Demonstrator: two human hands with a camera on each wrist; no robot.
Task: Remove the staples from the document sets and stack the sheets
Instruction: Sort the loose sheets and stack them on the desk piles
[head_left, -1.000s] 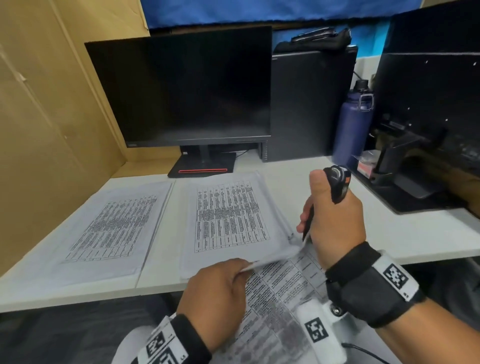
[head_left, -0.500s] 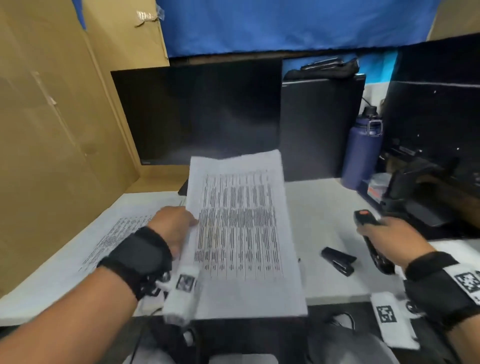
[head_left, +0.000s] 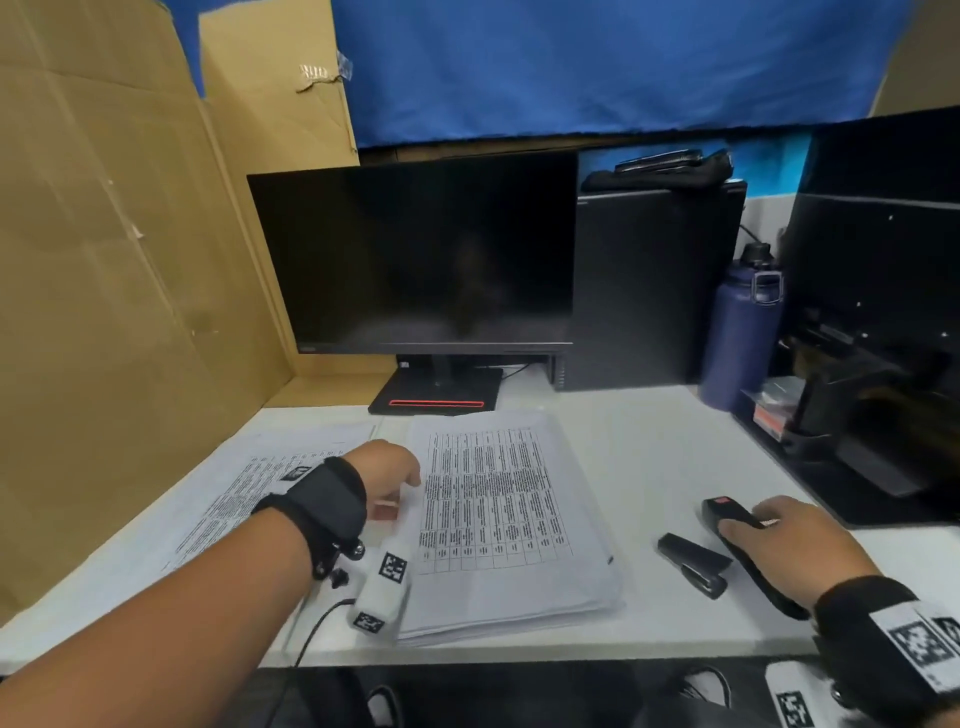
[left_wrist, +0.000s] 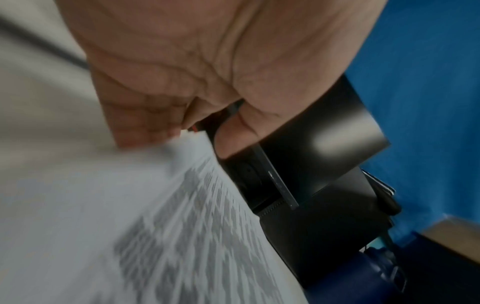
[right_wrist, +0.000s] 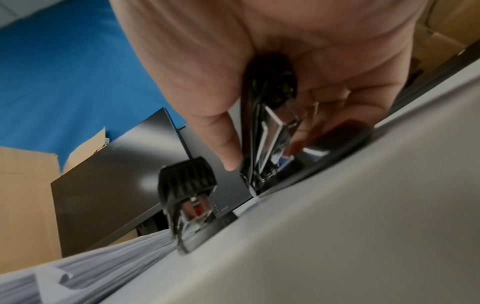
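- Two paper piles are lying on the desk (head_left: 649, 467) now: the sheet that was standing upright in the air half a second ago is lying flat on the middle stack (head_left: 498, 519), in front of the monitor (head_left: 415, 260).
- The left hand (head_left: 387, 475) is resting at that stack's left edge; in the left wrist view its fingers (left_wrist: 145, 127) are curled down onto the paper, though the blur is hiding whether they are pinching a sheet or only pressing it.
- The second pile (head_left: 249, 493) is lying further left, partly under the left forearm.
- The right hand (head_left: 784, 545) is sitting low at the near right of the desk, fingers wrapped round the long black staple remover (head_left: 748, 551); the right wrist view is showing its metal end (right_wrist: 270, 144) touching the desk.
- A smaller black stapler (head_left: 691, 564) is lying just left of it, between the tool and the middle stack.
- To my eye this is meaning one freed sheet is being added to the stack while the tool is being parked, so one set looks finished.
- Whether any stapled sets are remaining I cannot tell; no staple is showing clearly on either pile.
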